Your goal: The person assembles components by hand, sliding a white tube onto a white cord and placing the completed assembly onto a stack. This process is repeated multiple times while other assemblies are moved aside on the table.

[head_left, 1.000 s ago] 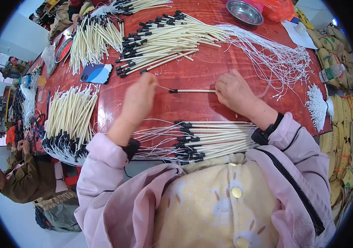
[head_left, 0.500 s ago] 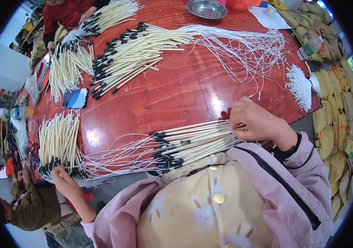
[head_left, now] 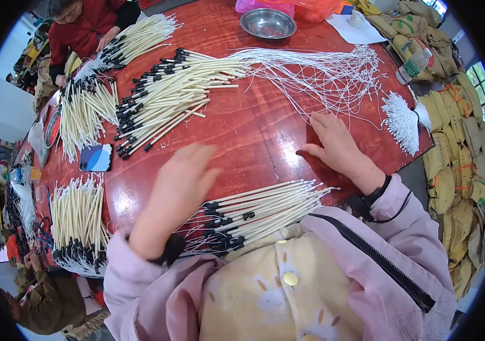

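My left hand [head_left: 183, 181] is over the near middle of the red table, slightly blurred, its thumb apart from the outstretched fingers and nothing in it. My right hand [head_left: 336, 145] hovers or rests with spread fingers, empty, just short of the white cords [head_left: 333, 77]. Between my arms, close to my body, lies a bundle of cream sticks [head_left: 276, 207] with black fittings at their left ends. White cords trail left from it, partly hidden under my left arm. Beyond both hands a larger pile of similar sticks [head_left: 185, 85] joins those far cords.
More sticks [head_left: 77, 210] lie at the left, with a phone [head_left: 96, 158] above them. A metal bowl [head_left: 268, 24], a bottle [head_left: 415, 66] and a white cord bunch [head_left: 401, 122] are farther off. Sacks [head_left: 447, 153] are stacked right. A person in red [head_left: 86, 34] works at the far left.
My left hand has left the sticks at the left and come up to the middle. My right hand has let go of the near bundle's right ends and moved away from me, fingers spreading.
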`<state>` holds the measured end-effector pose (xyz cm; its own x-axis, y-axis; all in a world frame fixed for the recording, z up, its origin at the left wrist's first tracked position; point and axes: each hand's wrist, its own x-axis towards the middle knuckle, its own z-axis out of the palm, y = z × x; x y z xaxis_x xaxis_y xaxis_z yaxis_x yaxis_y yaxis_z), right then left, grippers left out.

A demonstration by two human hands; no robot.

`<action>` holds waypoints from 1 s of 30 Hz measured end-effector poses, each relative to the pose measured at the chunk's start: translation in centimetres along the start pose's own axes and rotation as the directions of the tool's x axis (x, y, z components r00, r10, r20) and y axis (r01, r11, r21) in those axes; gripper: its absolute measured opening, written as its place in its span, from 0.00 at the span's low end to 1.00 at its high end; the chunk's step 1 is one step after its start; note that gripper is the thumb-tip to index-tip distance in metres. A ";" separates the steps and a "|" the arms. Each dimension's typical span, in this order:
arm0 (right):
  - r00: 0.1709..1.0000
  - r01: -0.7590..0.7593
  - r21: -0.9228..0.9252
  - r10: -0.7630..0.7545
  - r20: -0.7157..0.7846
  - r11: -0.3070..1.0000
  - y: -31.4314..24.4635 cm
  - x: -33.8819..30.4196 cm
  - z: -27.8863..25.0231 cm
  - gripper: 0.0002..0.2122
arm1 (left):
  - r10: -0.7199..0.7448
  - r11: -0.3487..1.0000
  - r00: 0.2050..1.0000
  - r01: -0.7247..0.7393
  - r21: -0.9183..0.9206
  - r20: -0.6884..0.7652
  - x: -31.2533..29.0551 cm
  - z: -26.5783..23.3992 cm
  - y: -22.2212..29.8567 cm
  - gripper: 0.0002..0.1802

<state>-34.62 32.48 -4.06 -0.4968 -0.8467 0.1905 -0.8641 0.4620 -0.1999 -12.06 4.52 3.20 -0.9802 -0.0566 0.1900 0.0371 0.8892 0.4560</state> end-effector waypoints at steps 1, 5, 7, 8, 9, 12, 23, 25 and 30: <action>0.999 -0.018 -0.046 0.020 0.035 0.999 -0.2 -0.5 0.1 0.28 | 0.065 0.998 0.997 -0.064 -0.009 0.051 2.1 1.5 0.1 0.15; 0.995 0.018 -0.063 -0.011 0.100 0.998 -1.5 -1.1 -0.3 0.30 | 0.240 0.962 0.941 -0.264 0.072 0.238 9.6 7.5 1.8 0.10; 0.993 0.055 -0.058 -0.048 0.110 0.997 -1.9 -1.0 -0.5 0.30 | 0.325 0.933 0.920 -0.350 0.088 0.219 12.3 11.6 1.4 0.09; 0.993 0.058 -0.051 -0.053 0.105 0.997 -1.6 -1.4 -0.6 0.31 | 0.364 0.922 0.915 -0.381 0.075 0.177 13.4 13.0 1.6 0.09; 0.993 0.066 -0.041 -0.062 0.100 0.997 -1.3 -1.7 -0.6 0.31 | 0.362 0.922 0.917 -0.379 0.079 0.169 14.2 14.0 1.4 0.09; 0.995 0.056 -0.047 -0.051 0.091 0.997 -0.4 -2.3 -0.3 0.33 | 0.391 0.919 0.908 -0.394 -0.009 0.150 16.1 15.7 1.5 0.07; 0.995 0.001 -0.120 0.011 0.099 0.993 0.5 -1.8 -0.1 0.33 | 0.138 0.979 0.962 -0.098 -0.177 0.234 12.4 14.2 0.7 0.13; 0.995 -0.018 -0.125 0.030 0.092 0.992 1.0 -1.6 0.0 0.33 | 0.080 0.976 0.958 -0.019 -0.219 0.274 11.8 13.2 0.2 0.14; 0.998 -0.017 -0.117 0.025 0.064 0.993 1.3 -1.4 0.3 0.32 | 0.173 0.982 0.978 -0.162 -0.097 0.117 11.2 11.9 -0.1 0.16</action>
<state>-35.01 34.20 -4.84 -0.5117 -0.8503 0.1233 -0.8591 0.5040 -0.0891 -25.41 9.19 -5.11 -0.9750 0.1516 0.1625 0.2139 0.8386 0.5010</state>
